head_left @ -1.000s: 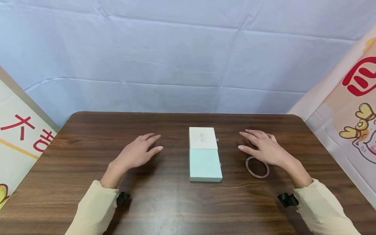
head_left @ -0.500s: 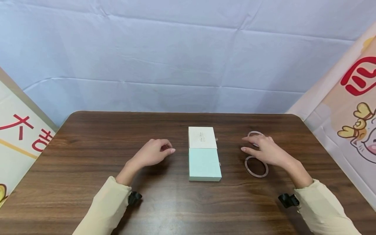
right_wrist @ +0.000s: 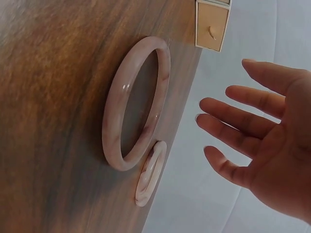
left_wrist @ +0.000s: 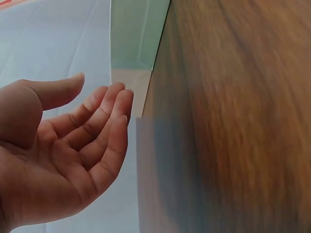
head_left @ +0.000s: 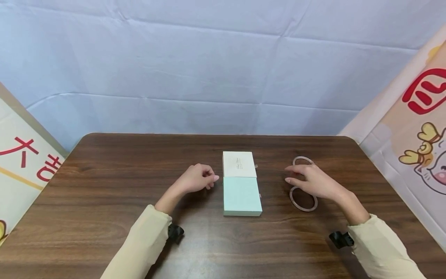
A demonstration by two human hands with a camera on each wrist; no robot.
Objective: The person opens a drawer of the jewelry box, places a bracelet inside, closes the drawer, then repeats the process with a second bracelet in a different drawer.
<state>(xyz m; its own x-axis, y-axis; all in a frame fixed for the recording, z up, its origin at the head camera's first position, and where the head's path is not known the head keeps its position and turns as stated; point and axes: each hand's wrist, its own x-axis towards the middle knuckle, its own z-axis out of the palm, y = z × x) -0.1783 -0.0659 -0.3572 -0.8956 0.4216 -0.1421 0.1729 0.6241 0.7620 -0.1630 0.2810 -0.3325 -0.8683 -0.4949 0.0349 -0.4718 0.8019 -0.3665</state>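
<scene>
A white drawer box (head_left: 238, 162) and a mint-green drawer box (head_left: 242, 193) lie end to end at the table's middle. My left hand (head_left: 198, 179) hovers just left of them, apart from both, its fingers loosely bent and holding nothing. On the right, my right hand (head_left: 316, 181) hangs over two pinkish marbled bangles with its fingers extended, touching neither. The nearer bangle (right_wrist: 113, 116) lies flat on the table. Beyond it rests the farther bangle (right_wrist: 146, 172), partly hidden by my hand in the head view.
The dark wood-grain table (head_left: 216, 248) has rounded far corners. Pale cloth (head_left: 195, 69) hangs behind it. Printed banners stand at the left (head_left: 24, 162) and right (head_left: 425, 128). Small ribbon tabs stick out from the boxes' right sides.
My left hand has moved right toward the boxes, its fingers bending more. My right hand has shifted slightly down, uncovering part of the farther bangle. The boxes and bangles have stayed in place.
</scene>
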